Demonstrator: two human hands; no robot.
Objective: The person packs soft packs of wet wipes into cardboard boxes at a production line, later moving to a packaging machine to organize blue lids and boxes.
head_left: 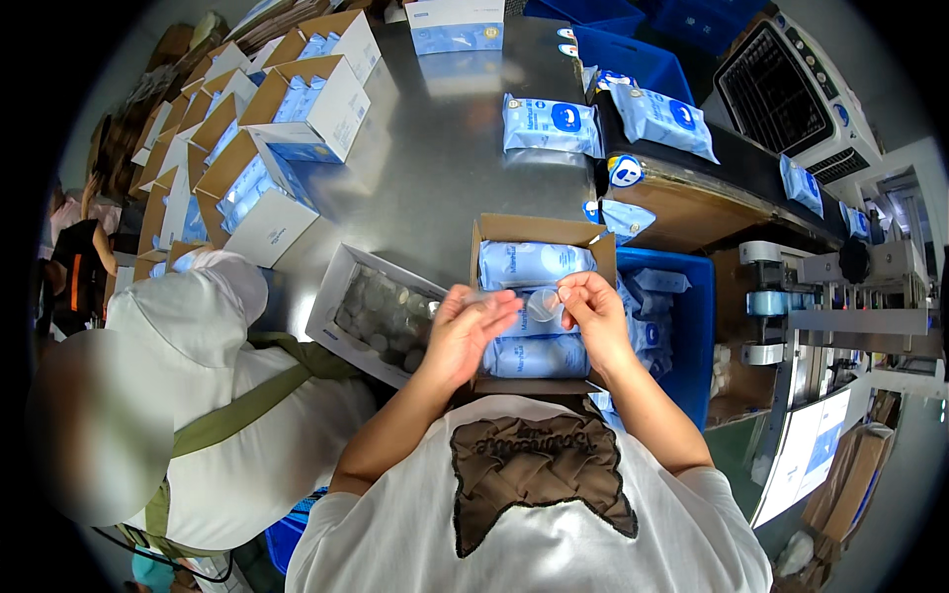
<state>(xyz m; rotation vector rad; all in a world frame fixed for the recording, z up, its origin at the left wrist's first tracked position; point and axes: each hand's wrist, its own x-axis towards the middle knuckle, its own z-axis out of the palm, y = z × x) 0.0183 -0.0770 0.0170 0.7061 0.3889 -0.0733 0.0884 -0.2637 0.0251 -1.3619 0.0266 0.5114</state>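
Note:
An open cardboard box [544,229] stands in front of me with several blue-and-white soft packs of wipes [537,358] lying in rows. Over it, my right hand [599,321] pinches a clear round plastic lid [542,304] by its edge. My left hand [465,334] hovers at the box's left side, its fingers pointing toward the lid. A blurred, see-through thing shows at its fingertips; I cannot make out what it is. Touching the box on the left is a white carton [334,308] of loose clear round pieces [381,311].
A blue crate [700,341] of packs stands at right. Beyond it runs a black conveyor [732,176] carrying packs. One pack [551,127] lies on the metal table [425,158]. Filled cartons [306,104] crowd the far left. A person in a white cap [183,316] is close at left.

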